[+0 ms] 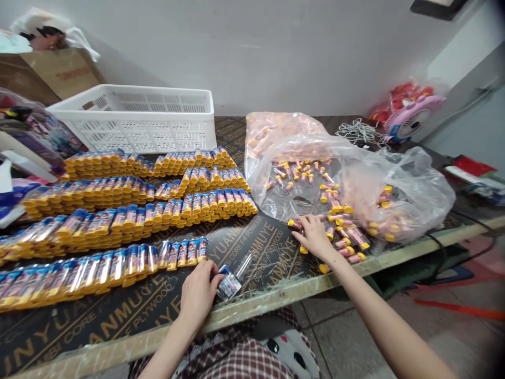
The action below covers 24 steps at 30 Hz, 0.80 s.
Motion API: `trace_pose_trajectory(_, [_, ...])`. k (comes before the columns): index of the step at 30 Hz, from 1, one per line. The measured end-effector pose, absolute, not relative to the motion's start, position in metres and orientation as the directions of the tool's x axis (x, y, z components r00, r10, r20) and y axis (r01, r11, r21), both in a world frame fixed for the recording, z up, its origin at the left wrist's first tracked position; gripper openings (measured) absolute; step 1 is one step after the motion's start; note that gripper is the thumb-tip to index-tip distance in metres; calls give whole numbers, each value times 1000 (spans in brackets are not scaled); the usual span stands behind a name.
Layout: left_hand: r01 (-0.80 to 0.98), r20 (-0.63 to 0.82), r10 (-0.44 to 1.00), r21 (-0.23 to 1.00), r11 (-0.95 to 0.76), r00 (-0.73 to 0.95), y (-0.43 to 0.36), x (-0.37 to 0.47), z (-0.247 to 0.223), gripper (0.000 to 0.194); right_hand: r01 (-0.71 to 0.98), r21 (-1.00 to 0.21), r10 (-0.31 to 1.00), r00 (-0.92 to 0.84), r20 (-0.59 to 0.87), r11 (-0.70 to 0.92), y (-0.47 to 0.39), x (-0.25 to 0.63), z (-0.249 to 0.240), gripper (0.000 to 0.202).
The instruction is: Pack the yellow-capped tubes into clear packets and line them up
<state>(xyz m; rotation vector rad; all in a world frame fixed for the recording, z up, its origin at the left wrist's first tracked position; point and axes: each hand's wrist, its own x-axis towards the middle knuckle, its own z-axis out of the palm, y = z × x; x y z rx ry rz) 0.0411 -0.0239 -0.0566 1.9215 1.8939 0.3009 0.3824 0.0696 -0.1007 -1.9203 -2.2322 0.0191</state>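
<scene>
My left hand [199,287] rests at the right end of the front row of small tubes [183,252] with yellow ends and blue tops. Its fingers are curled together, and what they hold, if anything, is hidden. Beside its thumb lies a stack of small printed labels [229,284], and a clear plastic sleeve [243,266] lies next to that. My right hand [313,237] reaches over loose pink tubes with yellow caps [343,243]. Its fingers are spread, touching a pink tube [296,224] at the left edge of the pile.
Stacked rows of finished-looking tubes [130,216] fill the table's left side. Behind them stands a white plastic basket [158,126]. A large clear bag [414,195] holds more pink tubes at right. Farther back are white cable [361,131] and a pink fan [414,118].
</scene>
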Motion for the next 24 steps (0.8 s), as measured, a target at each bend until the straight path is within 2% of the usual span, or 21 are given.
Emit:
trace_pose_trajectory(5, [887,-120,990,461,-11,75,-27,42,-64,19,963,-179,970,-168,177,199,52,369,-95,30])
trace_pose_trajectory(11, [878,-60,997,478,-18,53,-30,39,-69,13,916,-311,956,-188,227,254,57,355,-86,8])
trace_pose_trajectory(14, [822,35,998,566,-67,57,-30,39,-67,11,875,-404,949,-164,270,266,50,342,-74,18])
trace_pose_trajectory(16, [724,36,999,688,-45,28,-28,39,-64,12,817,-515,952,-127,280,260,39,330,-66,31])
trace_pose_trajectory(18, [566,-35,999,823,43,-26,-26,41,-60,16,661,-717,971,-80,225,220,27,315,-58,39])
trace_pose_trajectory(20, [349,-141,987,923,160,-81,-22,42,-57,20,405,-906,992,-53,111,123,15,299,-52,39])
trace_pose_trajectory(22, [107,-253,960,958,266,-120,-20,43,-55,23,146,-989,998,-60,-14,-6,6,284,-50,40])
trace_pose_trajectory(24, [-110,-351,926,935,337,-138,-17,44,-53,27,-54,-990,988,-89,-125,-130,-2,271,-50,46])
